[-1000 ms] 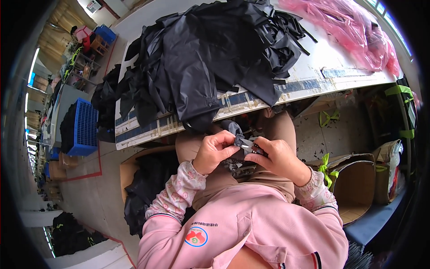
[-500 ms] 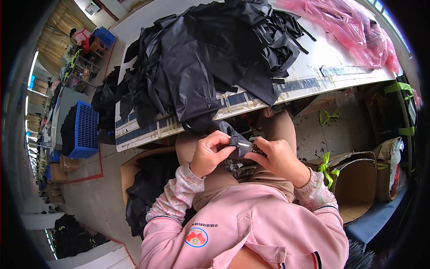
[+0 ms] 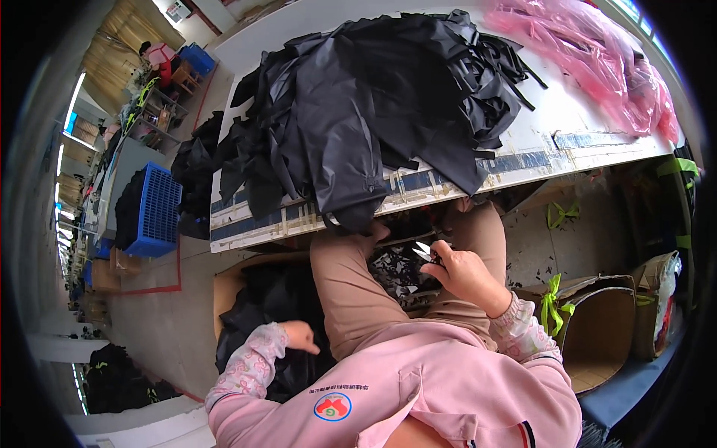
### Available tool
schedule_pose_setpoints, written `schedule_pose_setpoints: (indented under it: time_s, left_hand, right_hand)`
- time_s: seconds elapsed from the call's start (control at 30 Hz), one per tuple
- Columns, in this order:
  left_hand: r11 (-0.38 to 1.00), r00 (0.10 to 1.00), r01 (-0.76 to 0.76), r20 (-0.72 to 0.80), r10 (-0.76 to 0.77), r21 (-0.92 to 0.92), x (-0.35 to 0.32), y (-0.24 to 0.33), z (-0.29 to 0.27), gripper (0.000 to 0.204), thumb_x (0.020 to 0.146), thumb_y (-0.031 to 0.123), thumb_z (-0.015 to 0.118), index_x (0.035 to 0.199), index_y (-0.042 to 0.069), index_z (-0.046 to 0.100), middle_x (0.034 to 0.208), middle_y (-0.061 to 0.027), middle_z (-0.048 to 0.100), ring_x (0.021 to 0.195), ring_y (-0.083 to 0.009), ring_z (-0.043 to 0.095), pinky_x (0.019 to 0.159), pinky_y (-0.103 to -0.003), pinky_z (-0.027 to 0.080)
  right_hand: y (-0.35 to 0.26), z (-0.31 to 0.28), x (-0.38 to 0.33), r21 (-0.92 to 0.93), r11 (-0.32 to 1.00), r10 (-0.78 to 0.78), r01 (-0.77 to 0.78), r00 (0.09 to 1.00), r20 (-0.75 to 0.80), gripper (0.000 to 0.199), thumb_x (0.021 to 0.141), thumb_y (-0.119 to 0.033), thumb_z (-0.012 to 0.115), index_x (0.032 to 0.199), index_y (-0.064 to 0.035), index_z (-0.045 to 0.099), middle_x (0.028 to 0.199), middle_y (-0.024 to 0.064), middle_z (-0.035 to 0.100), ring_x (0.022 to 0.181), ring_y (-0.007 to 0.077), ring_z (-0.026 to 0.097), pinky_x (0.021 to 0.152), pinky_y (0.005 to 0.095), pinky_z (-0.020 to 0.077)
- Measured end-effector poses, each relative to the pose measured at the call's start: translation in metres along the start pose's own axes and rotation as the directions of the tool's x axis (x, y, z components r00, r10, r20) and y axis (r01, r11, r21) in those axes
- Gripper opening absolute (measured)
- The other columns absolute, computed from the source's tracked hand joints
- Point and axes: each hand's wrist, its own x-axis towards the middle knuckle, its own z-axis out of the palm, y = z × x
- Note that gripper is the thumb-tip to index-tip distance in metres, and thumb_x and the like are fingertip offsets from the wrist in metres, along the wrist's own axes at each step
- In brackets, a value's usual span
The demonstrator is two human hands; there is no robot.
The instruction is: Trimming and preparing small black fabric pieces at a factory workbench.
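My right hand (image 3: 469,278) is closed around small thread snips (image 3: 423,252), their short metal blades sticking out past my thumb above my lap. Off to the left, my left hand (image 3: 300,337) hangs low over a cardboard box (image 3: 225,293) of black fabric pieces (image 3: 278,299). A finger stretches downward and no piece shows in that hand, though its underside is hidden. In front of me a heap of black fabric garment pieces (image 3: 336,104) lies on the white table (image 3: 538,149), one panel drooping over the near edge.
Pink plastic sheeting (image 3: 590,63) covers the table's far right. An open cardboard box (image 3: 597,328) stands at my right, a lime-green tie on it. Dark scraps (image 3: 399,272) lie between my legs. A blue crate (image 3: 153,213) stands on the left, and another person (image 3: 159,60) is far back.
My left hand has left the black fabric piece it held at my lap and moved down left over the box. That piece is gone from my right hand, which keeps the snips.
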Motion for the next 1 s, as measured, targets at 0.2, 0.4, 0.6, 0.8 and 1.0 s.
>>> schedule_pose_setpoints:
  time_s: [0.2,0.4,0.6,0.8,1.0]
  left_hand:
    - [0.977,0.061,-0.209,-0.997,0.049,0.035,0.027,0.072,-0.141,0.035,0.077,0.022,0.071,0.108,0.009,0.059,0.092,-0.0084,0.056,0.082,-0.0258,0.059,0.072,-0.039,0.047]
    - [0.972,-0.062,0.102,-0.974,0.219,0.212,0.054,0.054,-0.201,0.009,0.075,0.017,0.069,0.079,0.01,0.066,0.081,-0.0056,0.06,0.083,-0.0273,0.057,0.074,-0.041,0.044]
    - [0.79,0.009,-0.611,-0.998,0.068,0.048,0.035,0.134,-0.174,0.015,0.074,0.004,0.074,0.074,0.002,0.06,0.071,-0.0016,0.054,0.058,-0.0097,0.052,0.055,-0.024,0.044]
    - [0.578,0.165,-0.814,-0.978,0.128,-0.061,0.054,0.198,-0.116,0.021,0.073,0.003,0.077,0.075,0.005,0.056,0.071,0.004,0.052,0.063,-0.0037,0.049,0.056,-0.021,0.041]
    - [0.455,0.244,-0.889,-0.9,0.36,-0.059,0.027,0.209,-0.114,0.029,0.077,0.016,0.078,0.096,0.005,0.058,0.086,-0.0008,0.053,0.074,-0.0077,0.05,0.065,-0.023,0.042]
  right_hand:
    - [-0.014,0.02,0.008,0.151,0.987,-0.038,0.045,0.998,-0.049,0.029,0.084,-0.024,0.067,0.092,-0.0015,0.049,0.076,0.0168,0.062,0.069,0.0369,0.062,0.058,0.0429,0.0492]
    - [-0.008,0.023,-0.009,0.224,0.973,0.053,-0.062,0.998,0.046,0.03,0.084,-0.026,0.068,0.09,-0.0005,0.054,0.068,0.0182,0.061,0.067,0.0365,0.062,0.058,0.0414,0.0488]
    - [0.025,0.061,0.001,0.717,0.697,0.176,-0.014,0.973,-0.151,0.028,0.091,-0.021,0.062,0.108,0.0005,0.058,0.083,0.0058,0.066,0.056,0.009,0.055,0.05,0.0293,0.0468]
    - [-0.01,0.037,0.026,0.945,0.313,0.441,-0.095,0.896,-0.057,0.029,0.09,-0.012,0.062,0.116,-0.0018,0.052,0.088,0.0023,0.063,0.045,0.0012,0.042,0.036,0.0176,0.0338]
    - [-0.016,-0.009,0.002,0.832,0.554,0.226,-0.023,0.966,-0.124,0.015,0.085,0.001,0.064,0.099,-0.0003,0.06,0.081,0.0011,0.061,0.077,0.0095,0.058,0.072,0.0215,0.0458]
